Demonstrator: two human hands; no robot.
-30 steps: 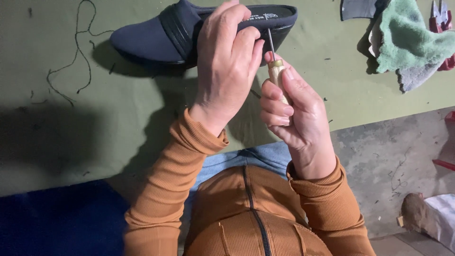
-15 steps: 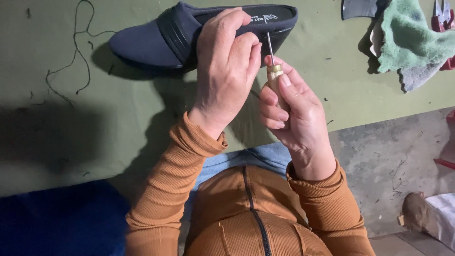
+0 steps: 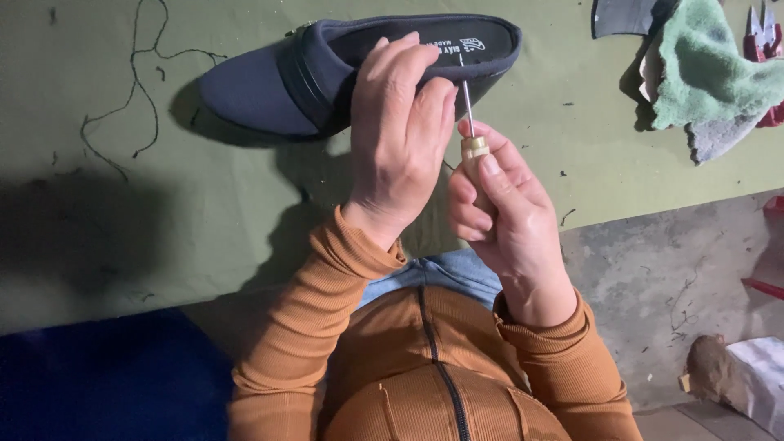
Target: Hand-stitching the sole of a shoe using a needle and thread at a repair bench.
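Olive-green tabletop [image 3: 122,245] over grey concrete floor [image 3: 653,278] (loose thread nearby), navy slip-on shoe [image 3: 269,82] gripped by left hand [image 3: 400,131], right hand [image 3: 498,204] clenched around wooden-handled awl [image 3: 472,135]

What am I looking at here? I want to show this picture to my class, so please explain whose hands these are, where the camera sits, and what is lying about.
There is no machine here: a person in a ribbed orange zip top works with bare hands. The camera sits on that person's head and looks down.

The left hand steadies a dark navy slip-on fabric shoe over an olive green cloth surface. The right hand grips a wooden-handled awl, whose thin metal needle points up at the shoe's edge.

Also on the cloth are a loose black thread at the left and a crumpled green towel at the right.
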